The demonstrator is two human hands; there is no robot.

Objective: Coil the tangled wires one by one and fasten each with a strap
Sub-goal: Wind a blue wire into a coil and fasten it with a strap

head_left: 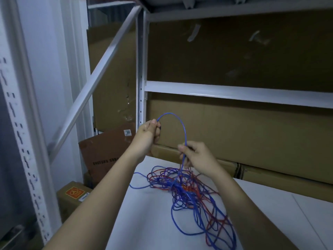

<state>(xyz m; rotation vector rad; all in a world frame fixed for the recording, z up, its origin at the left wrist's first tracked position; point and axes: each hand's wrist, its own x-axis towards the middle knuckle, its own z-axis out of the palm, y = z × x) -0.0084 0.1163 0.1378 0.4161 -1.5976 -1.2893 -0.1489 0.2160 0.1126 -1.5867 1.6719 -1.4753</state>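
white metal shelving (234, 92) packed with flat cardboard boxes (234, 134) rises behind a pale worktop (147, 222) in a dim storeroom, where i am starting on a blue wire (182, 123). my left hand (147, 134) is raised and closed, thumb and forefinger pinching the wire near what looks like its free end. from there it arches up and over to my right hand (196, 157), lower and nearer to me, whose fingers are curled loosely around the strand so that it can slide through. below my right hand the wire drops straight into the tangle of blue and red wires (189, 193), heaped on the worktop under and just in front of both hands. the wire looks light and springy; it holds its own curve, so i judge it will coil easily but want to unwind if let go. best gripped at the end and fed gently, since pulling hard could tighten the knots. no strap is in sight.
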